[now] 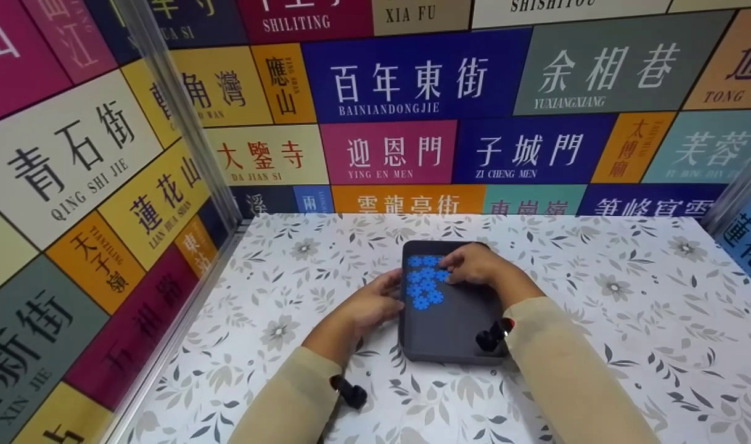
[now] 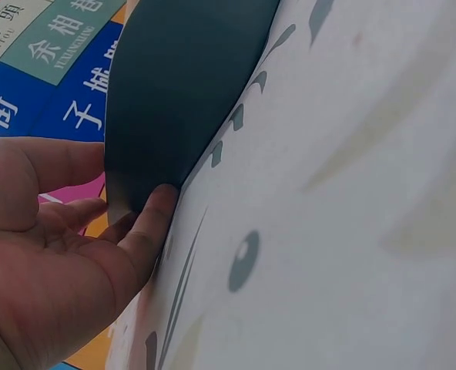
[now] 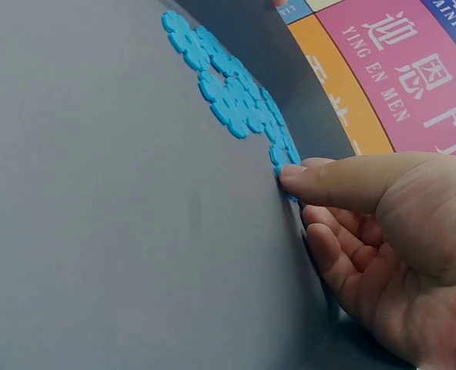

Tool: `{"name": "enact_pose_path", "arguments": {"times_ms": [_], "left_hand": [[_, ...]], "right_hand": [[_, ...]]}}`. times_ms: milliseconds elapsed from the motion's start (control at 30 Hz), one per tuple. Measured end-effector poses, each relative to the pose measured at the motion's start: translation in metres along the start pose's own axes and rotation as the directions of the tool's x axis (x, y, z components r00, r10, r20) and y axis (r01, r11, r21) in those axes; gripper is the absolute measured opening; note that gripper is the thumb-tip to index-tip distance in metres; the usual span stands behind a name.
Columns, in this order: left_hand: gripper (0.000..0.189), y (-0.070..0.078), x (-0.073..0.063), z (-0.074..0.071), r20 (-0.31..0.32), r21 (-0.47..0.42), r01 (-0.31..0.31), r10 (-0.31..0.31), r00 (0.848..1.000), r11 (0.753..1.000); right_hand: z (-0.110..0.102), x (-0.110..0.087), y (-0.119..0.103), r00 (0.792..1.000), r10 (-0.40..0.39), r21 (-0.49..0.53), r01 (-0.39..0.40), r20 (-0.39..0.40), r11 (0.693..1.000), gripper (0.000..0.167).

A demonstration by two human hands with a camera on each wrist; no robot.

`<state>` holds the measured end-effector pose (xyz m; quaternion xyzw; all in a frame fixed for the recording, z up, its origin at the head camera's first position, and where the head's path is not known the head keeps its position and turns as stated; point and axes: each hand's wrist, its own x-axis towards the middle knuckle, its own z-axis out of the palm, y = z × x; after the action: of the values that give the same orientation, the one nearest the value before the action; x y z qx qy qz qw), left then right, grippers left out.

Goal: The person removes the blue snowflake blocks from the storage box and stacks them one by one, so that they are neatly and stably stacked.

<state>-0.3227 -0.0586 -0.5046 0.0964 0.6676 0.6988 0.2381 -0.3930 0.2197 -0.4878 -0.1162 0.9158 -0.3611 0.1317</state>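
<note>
A dark grey rectangular tray (image 1: 443,336) lies on the table, its left far part holding several flat blue flower-shaped plastic discs (image 1: 421,301). My left hand (image 1: 366,303) touches the tray's outer left wall; in the left wrist view its extended fingertips (image 2: 163,199) rest against that wall, low by the tabletop. Over the far right of the tray, my right hand (image 1: 477,265) is at the edge of the group. Thumb and index finger pinch a blue flower-shaped disc (image 3: 277,156) there, seen in the right wrist view, while the other fingers curl beside the tray wall.
The tray stands on a table (image 1: 258,382) covered in white leaf-and-flower patterned cloth. Panels with colourful Chinese place-name signs (image 1: 388,151) rise behind and at the left, joined by a metal post (image 1: 190,117). A dark wrist device (image 1: 353,394) hangs at each sleeve.
</note>
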Motion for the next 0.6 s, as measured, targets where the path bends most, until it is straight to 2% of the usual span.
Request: {"name": "enact_pose_path", "arguments": {"times_ms": [300, 600], "left_hand": [[0.084, -0.0021, -0.0006, -0.0028, 0.000, -0.012, 0.002, -0.002, 1.000, 1.000], [0.085, 0.0000, 0.0007, -0.0015, 0.007, -0.039, 0.010, -0.010, 1.000, 0.999]], "right_hand": [[0.0028, -0.0020, -0.0049, 1.000, -0.017, -0.080, 0.019, 0.022, 0.997, 0.035], [0.0028, -0.0022, -0.0029, 0.999, -0.044, -0.024, 0.044, -0.004, 0.999, 0.034]]}}
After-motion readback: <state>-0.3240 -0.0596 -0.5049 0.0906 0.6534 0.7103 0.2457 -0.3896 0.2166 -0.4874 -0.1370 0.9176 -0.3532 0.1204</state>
